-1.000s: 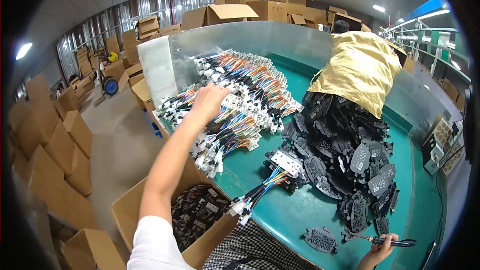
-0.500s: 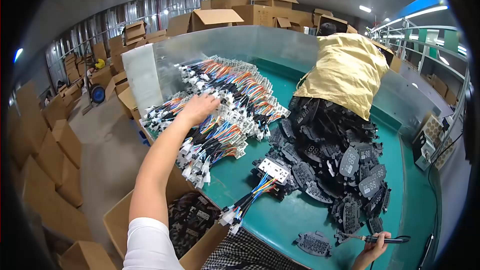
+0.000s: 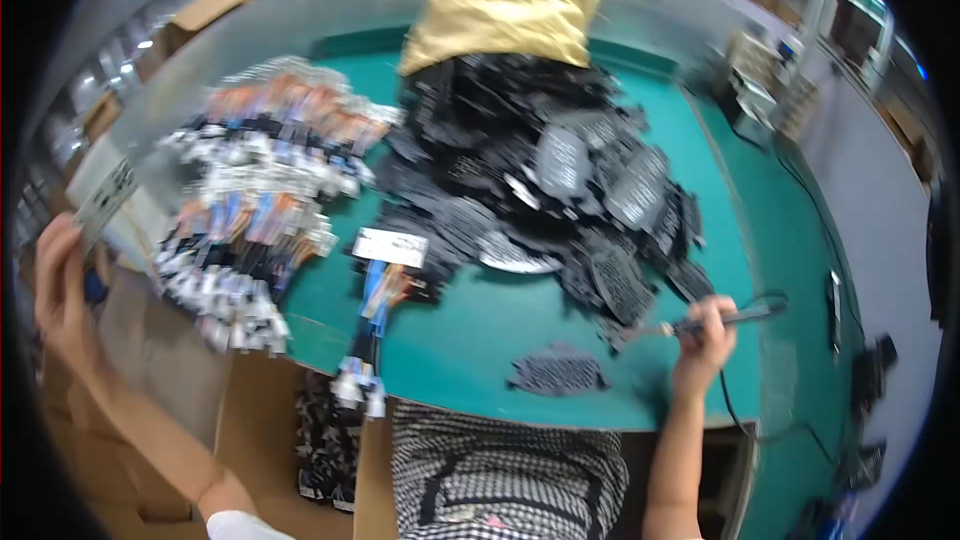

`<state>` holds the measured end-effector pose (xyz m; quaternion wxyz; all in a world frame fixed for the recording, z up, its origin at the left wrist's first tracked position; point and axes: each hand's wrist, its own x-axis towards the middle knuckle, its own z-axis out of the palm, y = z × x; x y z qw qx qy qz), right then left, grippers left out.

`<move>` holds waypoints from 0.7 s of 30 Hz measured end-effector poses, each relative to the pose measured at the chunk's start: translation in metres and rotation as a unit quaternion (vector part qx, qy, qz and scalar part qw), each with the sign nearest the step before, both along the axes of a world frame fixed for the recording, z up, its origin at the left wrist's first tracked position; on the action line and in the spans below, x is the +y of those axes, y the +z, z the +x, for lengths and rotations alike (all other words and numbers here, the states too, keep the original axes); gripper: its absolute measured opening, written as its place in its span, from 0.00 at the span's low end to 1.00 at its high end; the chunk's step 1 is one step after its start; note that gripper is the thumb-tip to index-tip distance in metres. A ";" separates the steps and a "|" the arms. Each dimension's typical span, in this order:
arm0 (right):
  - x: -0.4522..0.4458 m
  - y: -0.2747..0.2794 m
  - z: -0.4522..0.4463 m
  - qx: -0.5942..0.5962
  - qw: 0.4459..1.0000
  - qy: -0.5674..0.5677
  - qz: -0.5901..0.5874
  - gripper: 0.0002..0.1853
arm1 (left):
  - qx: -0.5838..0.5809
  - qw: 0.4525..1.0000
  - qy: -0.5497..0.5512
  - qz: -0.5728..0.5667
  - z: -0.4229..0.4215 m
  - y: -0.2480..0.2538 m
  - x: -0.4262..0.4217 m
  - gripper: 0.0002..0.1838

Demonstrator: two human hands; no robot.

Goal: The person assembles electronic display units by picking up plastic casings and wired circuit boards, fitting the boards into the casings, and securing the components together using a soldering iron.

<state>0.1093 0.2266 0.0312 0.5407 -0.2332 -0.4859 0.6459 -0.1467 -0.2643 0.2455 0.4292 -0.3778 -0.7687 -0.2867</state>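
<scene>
At the far left, my left hand [image 3: 62, 285] is raised and closed on the edge of a white circuit board [image 3: 106, 198], blurred by motion. My right hand [image 3: 706, 340] grips a soldering iron [image 3: 735, 317] by its dark handle, its tip pointing left over the bench. Left of that tip lies a single black plastic panel [image 3: 558, 371]. Another white board [image 3: 391, 246] rests at the near edge of the black panel pile [image 3: 540, 160], its coloured wires [image 3: 375, 305] trailing toward me. Rows of wired boards [image 3: 265, 170] are heaped on the left of the bench.
A yellow sack [image 3: 510, 5] sits behind the black pile on the green bench [image 3: 470, 360]. Below the front edge, a cardboard box [image 3: 255, 420] holds dark parts. The iron's cable [image 3: 735, 405] loops at right. A metal wall [image 3: 365, 0] borders the far side.
My left hand has left the wired-board heap and swung outward left, now with a white board. The view has turned right and down. My right hand still grips the soldering iron.
</scene>
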 end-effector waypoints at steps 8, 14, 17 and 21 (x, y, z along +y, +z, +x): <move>0.009 -0.010 0.002 0.070 0.995 0.054 0.042 0.05 | -0.247 0.933 -0.250 -0.077 0.114 -0.133 0.214 0.09; 0.010 -0.010 0.003 0.054 0.997 0.048 0.030 0.06 | -0.445 0.833 -0.330 -0.010 0.138 -0.211 0.279 0.11; 0.010 -0.012 0.003 0.056 0.995 0.066 0.041 0.06 | -0.489 0.806 -0.333 -0.022 0.141 -0.217 0.284 0.11; 0.009 -0.011 0.003 0.057 0.995 0.075 0.044 0.06 | -0.507 0.792 -0.338 -0.043 0.140 -0.225 0.284 0.11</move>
